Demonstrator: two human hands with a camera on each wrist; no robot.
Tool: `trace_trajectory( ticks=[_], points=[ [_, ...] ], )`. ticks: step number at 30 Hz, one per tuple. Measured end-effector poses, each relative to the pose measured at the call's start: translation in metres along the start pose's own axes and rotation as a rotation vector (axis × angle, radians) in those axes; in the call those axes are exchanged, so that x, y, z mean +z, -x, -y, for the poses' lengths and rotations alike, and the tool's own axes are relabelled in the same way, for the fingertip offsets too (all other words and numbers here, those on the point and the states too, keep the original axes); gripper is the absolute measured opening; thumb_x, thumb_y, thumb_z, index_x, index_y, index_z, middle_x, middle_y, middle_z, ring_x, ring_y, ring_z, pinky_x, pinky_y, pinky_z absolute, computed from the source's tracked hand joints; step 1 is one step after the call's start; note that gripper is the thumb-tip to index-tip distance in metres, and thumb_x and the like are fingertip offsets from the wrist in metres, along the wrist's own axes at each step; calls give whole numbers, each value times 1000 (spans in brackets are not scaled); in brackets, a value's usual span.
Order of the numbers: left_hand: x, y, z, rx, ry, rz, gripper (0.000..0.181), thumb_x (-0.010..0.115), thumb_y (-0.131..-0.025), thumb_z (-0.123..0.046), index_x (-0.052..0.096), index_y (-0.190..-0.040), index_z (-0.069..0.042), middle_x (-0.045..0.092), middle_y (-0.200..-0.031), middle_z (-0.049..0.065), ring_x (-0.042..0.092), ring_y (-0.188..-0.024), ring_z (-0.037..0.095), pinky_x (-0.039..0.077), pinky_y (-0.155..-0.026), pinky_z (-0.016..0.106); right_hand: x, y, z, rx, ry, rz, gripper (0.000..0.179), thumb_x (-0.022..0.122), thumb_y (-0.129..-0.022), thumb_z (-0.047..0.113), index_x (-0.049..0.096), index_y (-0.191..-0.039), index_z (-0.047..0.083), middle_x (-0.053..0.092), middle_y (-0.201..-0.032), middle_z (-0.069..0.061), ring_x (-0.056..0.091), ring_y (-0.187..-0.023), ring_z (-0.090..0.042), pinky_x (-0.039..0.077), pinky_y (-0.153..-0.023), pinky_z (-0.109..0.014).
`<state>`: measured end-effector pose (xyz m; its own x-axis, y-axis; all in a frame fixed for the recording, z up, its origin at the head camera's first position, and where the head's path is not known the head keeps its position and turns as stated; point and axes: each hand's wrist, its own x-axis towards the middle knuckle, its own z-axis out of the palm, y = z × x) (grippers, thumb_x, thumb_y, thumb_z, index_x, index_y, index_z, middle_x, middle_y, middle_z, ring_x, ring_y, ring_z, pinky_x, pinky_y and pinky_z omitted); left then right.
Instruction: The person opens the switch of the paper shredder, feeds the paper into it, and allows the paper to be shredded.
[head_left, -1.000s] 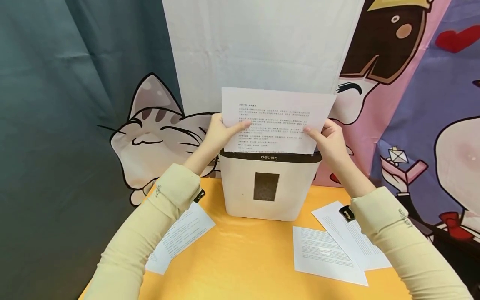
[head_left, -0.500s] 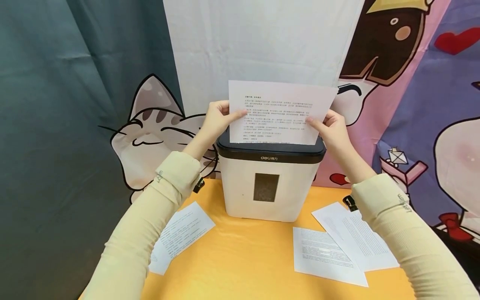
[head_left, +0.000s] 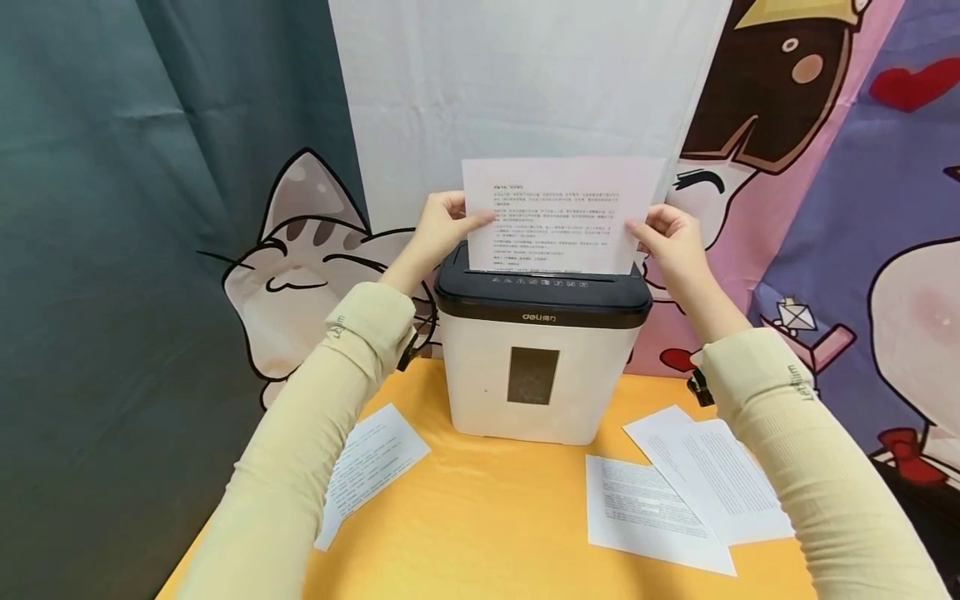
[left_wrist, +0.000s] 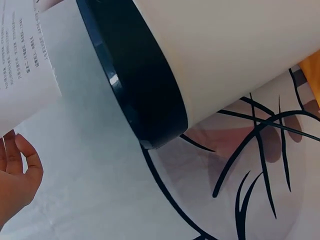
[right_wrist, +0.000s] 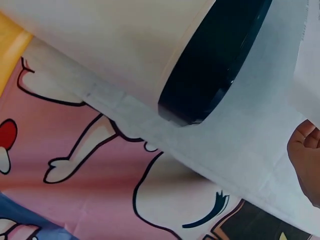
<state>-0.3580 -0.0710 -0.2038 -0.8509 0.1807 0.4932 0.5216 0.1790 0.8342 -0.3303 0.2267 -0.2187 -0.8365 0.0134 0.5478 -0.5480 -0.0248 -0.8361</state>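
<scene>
A printed sheet of paper (head_left: 558,179) stands upright over the black top (head_left: 540,300) of a white paper shredder (head_left: 476,379). My left hand (head_left: 442,229) pinches its left edge between thumb and fingers. On the opposite edge, my right hand (head_left: 675,237) pinches it the same way. The left wrist view shows a gap between the lower edge of the sheet (left_wrist: 25,85) and the black shredder top (left_wrist: 132,75); that edge looks slightly ragged. Part of the feed slot (head_left: 600,277) shows just below the sheet in the head view. Fingers behind the paper are hidden.
Printed sheets (head_left: 378,458) lie on the yellow table (head_left: 487,517) at the left, partly under my left sleeve. Several more sheets (head_left: 652,512) overlap at the right. A cartoon-printed curtain (head_left: 292,275) hangs close behind the shredder.
Both hands have raised the paper from the shredder's top, shifting it slightly to the right at its left edge. The black top and its slot have come into view beneath it.
</scene>
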Motion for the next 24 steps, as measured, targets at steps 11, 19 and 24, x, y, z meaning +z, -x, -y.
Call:
trace_trajectory(
  ticks=[11,19,24],
  points=[
    [7,-9,10,25,-49,-2,25,63,-89,-5,65,-111,5,67,-105,23,63,-71,5,52,-70,25,-4,-8,-11,11,92,-9,25,61,-86,-6,61,-72,15,60,-65,13,53,-62,1,46,-62,-10],
    [8,-10,18,21,-74,4,24,60,-91,-5,65,-112,4,66,-107,23,67,-78,17,53,-72,28,-2,-12,-23,56,220,-35,21,61,-87,-3,57,-74,13,57,-64,17,51,-63,2,44,-61,-10],
    [8,-8,26,2,-82,7,24,60,-91,-8,65,-113,3,66,-110,22,68,-87,26,53,-74,28,-1,-11,-30,46,273,-28,15,61,-87,-1,55,-78,8,57,-65,17,52,-65,3,46,-63,-10]
  ],
)
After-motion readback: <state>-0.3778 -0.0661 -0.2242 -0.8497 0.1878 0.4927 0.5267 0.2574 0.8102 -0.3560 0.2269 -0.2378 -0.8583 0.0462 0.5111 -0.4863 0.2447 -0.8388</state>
